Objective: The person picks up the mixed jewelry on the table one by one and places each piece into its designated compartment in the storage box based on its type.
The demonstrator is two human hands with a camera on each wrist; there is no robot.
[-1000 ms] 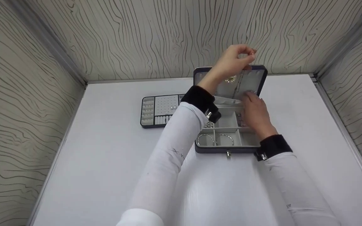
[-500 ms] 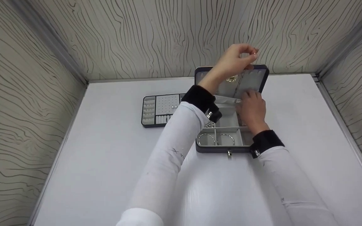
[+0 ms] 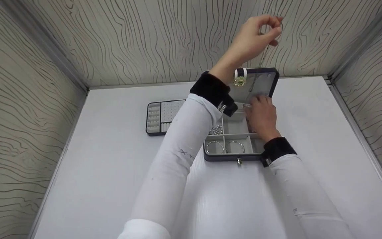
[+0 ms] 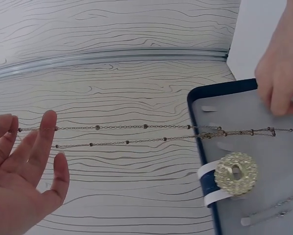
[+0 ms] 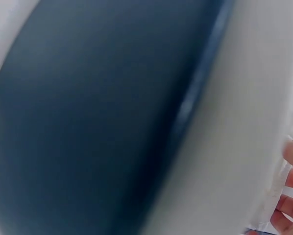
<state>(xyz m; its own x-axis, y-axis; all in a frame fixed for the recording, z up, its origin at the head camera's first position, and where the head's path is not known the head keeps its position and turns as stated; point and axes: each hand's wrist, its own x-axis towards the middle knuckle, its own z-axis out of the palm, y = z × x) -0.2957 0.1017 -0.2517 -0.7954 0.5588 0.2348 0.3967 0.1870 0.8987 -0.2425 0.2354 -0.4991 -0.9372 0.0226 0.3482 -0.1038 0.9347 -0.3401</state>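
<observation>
My left hand is raised above the open lid of a jewelry box. Its thumb and fingertip pinch a thin beaded chain necklace, which runs taut in two strands down to the lid. At the base of the lid, my right hand pinches the rim of a gathered fabric pocket; the necklace's lower end passes close to its fingers in the left wrist view. A round gold brooch sits on a strap over the lid's top edge.
Silver bracelets and pearly beads lie in the box's compartments. A shallow jewelry tray stands left of the box, partly behind my left sleeve. Small hooks line the lid. A wood-patterned wall rises behind the table.
My left hand has risen well above the lid, drawing the necklace up with it. The brooch and its strap have come into sight. My right hand moved slightly inward and stays at the pocket.
</observation>
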